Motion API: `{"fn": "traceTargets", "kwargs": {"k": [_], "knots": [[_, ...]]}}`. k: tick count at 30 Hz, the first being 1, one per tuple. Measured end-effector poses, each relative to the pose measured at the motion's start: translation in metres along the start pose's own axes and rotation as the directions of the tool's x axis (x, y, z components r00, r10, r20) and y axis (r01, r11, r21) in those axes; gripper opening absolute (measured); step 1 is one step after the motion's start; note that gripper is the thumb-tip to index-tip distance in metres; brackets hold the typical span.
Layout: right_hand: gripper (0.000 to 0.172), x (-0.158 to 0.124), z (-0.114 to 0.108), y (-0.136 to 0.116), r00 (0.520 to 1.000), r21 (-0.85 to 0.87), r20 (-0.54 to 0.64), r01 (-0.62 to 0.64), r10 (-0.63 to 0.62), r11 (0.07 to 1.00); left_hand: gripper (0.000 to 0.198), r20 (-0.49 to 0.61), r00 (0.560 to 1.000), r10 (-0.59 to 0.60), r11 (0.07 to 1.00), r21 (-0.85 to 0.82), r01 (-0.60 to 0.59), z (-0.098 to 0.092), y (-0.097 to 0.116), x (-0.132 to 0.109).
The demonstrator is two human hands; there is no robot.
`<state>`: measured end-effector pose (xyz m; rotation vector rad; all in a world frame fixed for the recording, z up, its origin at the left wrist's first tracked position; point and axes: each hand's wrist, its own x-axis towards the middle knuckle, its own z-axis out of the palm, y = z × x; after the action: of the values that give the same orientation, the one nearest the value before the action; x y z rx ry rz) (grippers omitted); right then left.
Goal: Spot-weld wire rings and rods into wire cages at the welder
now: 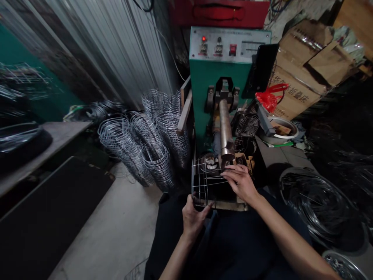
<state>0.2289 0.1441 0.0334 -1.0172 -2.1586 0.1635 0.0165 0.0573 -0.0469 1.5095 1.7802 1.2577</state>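
Note:
My left hand [194,214] is closed on the near corner of a wire rack [199,186], a small open frame of thin metal rods, held low over my lap. The fingers of my right hand [240,182] pinch a thin wire at the rack's right side, just under the electrode tip of a green spot welder [201,93]. Whether that wire is joined to the rack, I cannot tell. The welder's thick upper arm [225,124] points toward me above the right fingertips. The exact contact at the tip is hidden by the fingers.
Several stacks of round wire rings [157,159] stand on the floor at left. A black phone [265,68] leans on the welder's right side. On the right are a cardboard box [294,89], a white bowl [284,134] and a large basin [317,202] of wire pieces.

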Motion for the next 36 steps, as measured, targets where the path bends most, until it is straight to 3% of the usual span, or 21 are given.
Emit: {"fn": "traceTargets", "kwargs": {"k": [7, 11, 21, 25, 27, 29, 32, 34, 36], "knots": [[0.015, -0.005, 0.006, 0.003, 0.999, -0.056, -0.038, -0.031, 0.029, 0.998, 0.040, -0.027, 0.999, 0.029, 1.000, -0.006, -0.029, 0.003, -0.005, 0.000], [0.017, -0.011, 0.001, 0.007, 0.991, -0.084, -0.107, -0.094, 0.085, 0.992, 0.041, 0.030, 0.999, 0.018, 1.000, -0.021, -0.017, -0.002, -0.001, 0.002], [0.018, 0.004, 0.007, 0.025, 0.990, -0.111, -0.117, -0.091, 0.078, 0.990, 0.044, 0.036, 0.999, -0.004, 0.999, 0.050, 0.003, -0.003, 0.001, 0.029], [0.019, 0.007, 0.000, 0.017, 0.991, -0.041, -0.109, -0.087, 0.082, 0.995, 0.043, 0.047, 0.999, 0.018, 0.999, 0.026, -0.019, -0.002, 0.003, 0.034], [0.019, 0.001, -0.014, 0.013, 0.982, 0.064, -0.126, -0.136, 0.143, 0.989, 0.041, 0.040, 0.999, 0.020, 0.999, 0.049, -0.022, -0.003, 0.004, 0.032], [0.022, -0.012, -0.033, 0.015, 0.939, 0.178, -0.185, -0.259, 0.291, 0.949, 0.040, 0.031, 0.999, 0.009, 0.997, 0.074, -0.011, -0.009, 0.006, 0.025], [0.031, -0.045, -0.057, 0.037, 0.811, 0.217, -0.249, -0.486, 0.530, 0.847, 0.040, 0.081, 0.995, -0.052, 0.998, 0.042, 0.048, -0.023, 0.008, 0.004], [0.040, -0.072, -0.061, 0.052, 0.767, 0.212, -0.150, -0.592, 0.624, 0.778, 0.040, 0.206, 0.969, -0.133, 0.985, -0.078, 0.151, -0.035, 0.010, -0.011], [0.056, -0.098, -0.050, 0.056, 0.738, 0.340, 0.126, -0.659, 0.662, 0.670, 0.041, 0.406, 0.886, -0.224, 0.903, -0.255, 0.346, -0.046, 0.012, -0.021]]}}
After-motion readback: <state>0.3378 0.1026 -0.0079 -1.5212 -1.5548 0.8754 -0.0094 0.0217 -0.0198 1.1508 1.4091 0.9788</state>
